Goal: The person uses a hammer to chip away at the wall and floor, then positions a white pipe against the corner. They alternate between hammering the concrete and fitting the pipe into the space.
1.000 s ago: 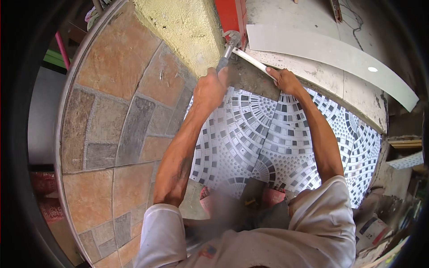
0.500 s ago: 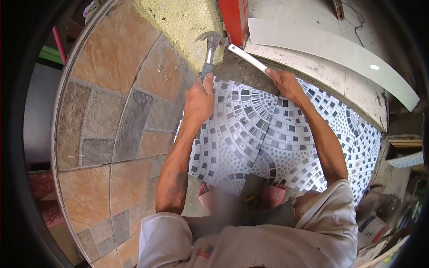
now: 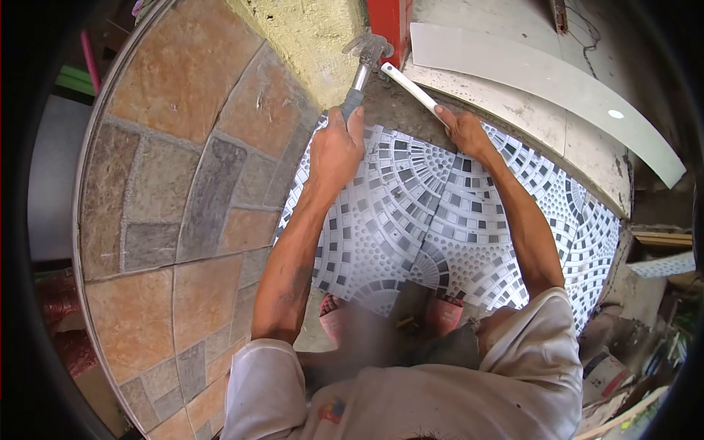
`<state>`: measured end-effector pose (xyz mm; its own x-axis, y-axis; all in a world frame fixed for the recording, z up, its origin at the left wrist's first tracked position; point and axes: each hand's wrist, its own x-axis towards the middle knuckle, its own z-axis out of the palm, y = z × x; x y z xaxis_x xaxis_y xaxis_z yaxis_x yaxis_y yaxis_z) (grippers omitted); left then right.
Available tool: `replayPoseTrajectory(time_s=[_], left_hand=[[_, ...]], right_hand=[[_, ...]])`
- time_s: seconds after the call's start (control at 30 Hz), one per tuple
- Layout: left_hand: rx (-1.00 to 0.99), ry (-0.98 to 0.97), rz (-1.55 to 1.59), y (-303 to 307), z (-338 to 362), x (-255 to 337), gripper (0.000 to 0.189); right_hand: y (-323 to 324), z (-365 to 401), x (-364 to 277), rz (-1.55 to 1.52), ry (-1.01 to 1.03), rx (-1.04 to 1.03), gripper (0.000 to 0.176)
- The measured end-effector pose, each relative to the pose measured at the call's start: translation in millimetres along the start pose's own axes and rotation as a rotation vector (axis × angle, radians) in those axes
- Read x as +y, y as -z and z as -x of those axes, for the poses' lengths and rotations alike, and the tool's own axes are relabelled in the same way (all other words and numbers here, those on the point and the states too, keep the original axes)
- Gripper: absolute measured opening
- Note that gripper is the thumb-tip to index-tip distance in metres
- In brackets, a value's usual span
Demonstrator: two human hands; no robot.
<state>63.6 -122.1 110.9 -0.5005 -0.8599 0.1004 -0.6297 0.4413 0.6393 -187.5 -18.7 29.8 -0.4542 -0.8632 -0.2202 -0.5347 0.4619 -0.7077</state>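
A claw hammer [image 3: 362, 76] with a grey grip is held in my left hand [image 3: 337, 150], fingers wrapped around the handle. Its metal head is up by the foot of the red post [image 3: 389, 28], just above the far end of a white bar. My right hand [image 3: 468, 138] grips the near end of that slim white bar [image 3: 414, 92], which has a small hole at its far tip. The bar slants over a strip of rough bare cement [image 3: 396, 110]. Below both hands lie grey-and-white mosaic-patterned tiles [image 3: 411, 213].
Brown and grey stone-look tiles [image 3: 202, 198] cover the surface at left. A rough yellow wall corner [image 3: 308, 44] rises beside the red post. On the right, a curved white strip [image 3: 550, 77] lies along a pale ledge [image 3: 513, 110]. My feet in pink slippers [image 3: 445, 315] are below.
My left hand and the hammer have shifted right and slightly up, bringing the hammer head from the yellow wall to the red post. My right hand still holds the white bar in nearly the same place.
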Motion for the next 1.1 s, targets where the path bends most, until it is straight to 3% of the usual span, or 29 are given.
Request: replayPoseTrajectory(time_s=[0.1,0.2,0.4,0.43,0.53,0.77,0.87,0.9,1.1], left_hand=[[-0.065,-0.115,-0.107,-15.1,-19.7,-20.6,0.044],[-0.032,0.001,-0.052,-21.4,6.3,-34.7,0.045],[0.056,0.084,0.071,-7.5,24.3,-35.0,0.045],[0.047,0.079,0.074,-7.2,26.1,-37.9,0.045],[-0.003,0.113,0.078,-6.7,34.3,-40.2,0.046],[0.034,0.141,0.037,4.1,44.7,-57.9,0.046],[0.076,0.123,0.096,10.8,50.5,-59.2,0.046],[0.061,0.14,0.122,9.8,51.5,-57.2,0.046],[0.006,0.139,0.155,2.9,58.4,-53.4,0.046]], right_hand=[[-4.2,4.1,6.2,-0.033,0.02,-0.152,0.077],[16.2,12.2,0.9,-0.113,-0.039,0.061,0.08],[9.3,-8.5,-6.7,0.082,0.055,0.076,0.077],[-2.9,-8.6,-5.9,0.084,0.119,0.17,0.074],[-1.3,-4.0,-12.9,0.063,-0.009,0.022,0.076],[19.9,7.8,-37.0,0.183,-0.053,-0.027,0.074],[24.8,11.2,-19.5,0.175,-0.093,-0.056,0.074],[16.0,14.8,-19.3,0.13,0.065,0.065,0.075],[0.1,-0.2,-38.1,0.25,0.039,0.106,0.073]])
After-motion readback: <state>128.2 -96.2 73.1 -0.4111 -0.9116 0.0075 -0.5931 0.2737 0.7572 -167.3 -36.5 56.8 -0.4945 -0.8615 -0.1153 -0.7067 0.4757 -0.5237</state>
